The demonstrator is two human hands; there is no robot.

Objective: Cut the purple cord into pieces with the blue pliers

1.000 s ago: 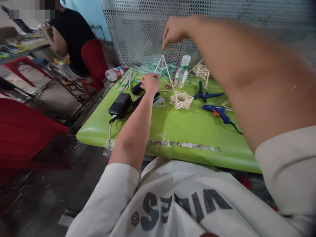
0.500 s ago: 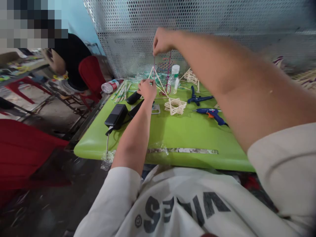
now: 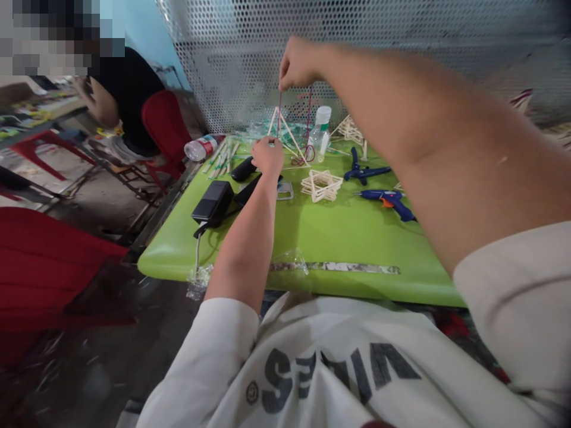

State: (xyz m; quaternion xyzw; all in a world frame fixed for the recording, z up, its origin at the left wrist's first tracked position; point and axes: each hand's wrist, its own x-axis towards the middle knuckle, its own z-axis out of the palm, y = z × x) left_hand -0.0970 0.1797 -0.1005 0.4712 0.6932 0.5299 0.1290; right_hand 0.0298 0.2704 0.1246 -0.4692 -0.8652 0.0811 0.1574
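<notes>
A small pyramid of pale sticks (image 3: pixel 285 135) stands on the far part of the green table (image 3: pixel 339 238). My left hand (image 3: pixel 267 156) rests closed on its lower left stick. Above its tip, my right hand (image 3: pixel 298 63) is raised and pinches a thin red string (image 3: pixel 279 110) that runs down to the pyramid; a second strand (image 3: pixel 308 122) hangs to a small coil on the table. A flat star made of sticks (image 3: pixel 321 185) lies just right of my left hand.
Two blue glue guns (image 3: pixel 387 200) lie at the right, a clear glue bottle (image 3: pixel 321 128) and more stick frames (image 3: pixel 352 131) at the back. A black power brick (image 3: pixel 213 202), a phone and a plastic bottle (image 3: pixel 200 148) are at the left. Another person sits at far left by red chairs.
My right hand has lifted a little higher with the string, drawing it tauter. My left hand stays on the pyramid's base. The view has shifted slightly.
</notes>
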